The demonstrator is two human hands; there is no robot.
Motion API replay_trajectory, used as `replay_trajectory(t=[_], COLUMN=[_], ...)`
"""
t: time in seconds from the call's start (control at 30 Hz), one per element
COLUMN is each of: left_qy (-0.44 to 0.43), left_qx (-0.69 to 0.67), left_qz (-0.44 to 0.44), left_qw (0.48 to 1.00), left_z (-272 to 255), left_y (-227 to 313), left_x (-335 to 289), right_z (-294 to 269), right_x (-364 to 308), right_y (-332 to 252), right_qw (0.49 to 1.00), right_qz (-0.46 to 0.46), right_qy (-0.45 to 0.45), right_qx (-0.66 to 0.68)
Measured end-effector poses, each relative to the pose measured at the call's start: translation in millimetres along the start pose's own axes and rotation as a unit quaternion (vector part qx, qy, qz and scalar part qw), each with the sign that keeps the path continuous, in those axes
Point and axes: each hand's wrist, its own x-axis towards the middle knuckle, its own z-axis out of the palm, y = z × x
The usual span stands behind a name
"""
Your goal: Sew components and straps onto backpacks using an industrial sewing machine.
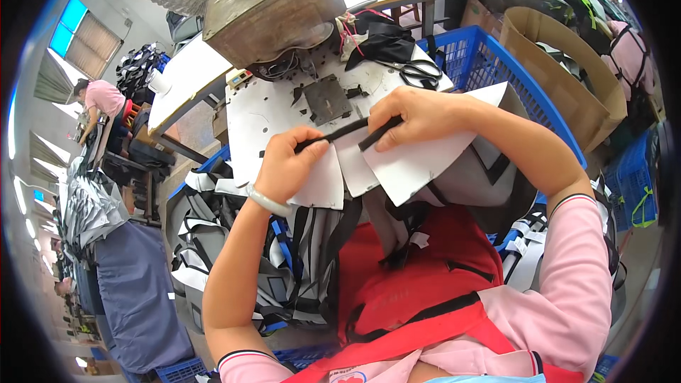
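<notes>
My left hand (287, 163) pinches one end of a black strap (344, 132) against a white fabric panel (319, 181). My right hand (418, 117) presses the strap's other end onto a second white panel (418, 163). Both panels belong to a grey and white bag piece (482, 177) resting on my lap over a red apron (425, 269). A pale bracelet circles my left wrist. Just beyond my hands lies the white sewing machine bed (262, 110) with its dark metal plate (326, 98).
Scissors (418, 69) and black cloth (386, 42) lie on the machine table. A blue plastic crate (496, 71) and a cardboard box (567, 78) stand at right. Stacked grey bag pieces (213, 241) fill a crate at left. A person in pink (99, 99) works far left.
</notes>
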Motion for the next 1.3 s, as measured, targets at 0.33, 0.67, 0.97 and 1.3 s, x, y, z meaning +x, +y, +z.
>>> replay_trajectory(t=[0.33,0.67,0.97,1.3], left_qy=[0.063,0.096,0.106,0.210], left_qx=[-0.123,-0.082,-0.110,-0.017], left_qz=[-0.122,-0.155,-0.124,-0.137], left_qw=[0.983,0.980,0.981,0.968], left_z=[-7,-5,-13,-79], left_y=[-59,-86,-96,-131], left_x=[87,120,139,109], right_z=[-34,-40,-46,-57], right_x=[63,88,102,46], right_y=[50,80,91,84], right_qw=[0.995,0.994,0.992,0.968], right_qz=[0.101,0.113,0.101,0.114], right_qy=[0.018,0.011,0.071,0.216], right_qx=[0.008,-0.002,-0.019,-0.059])
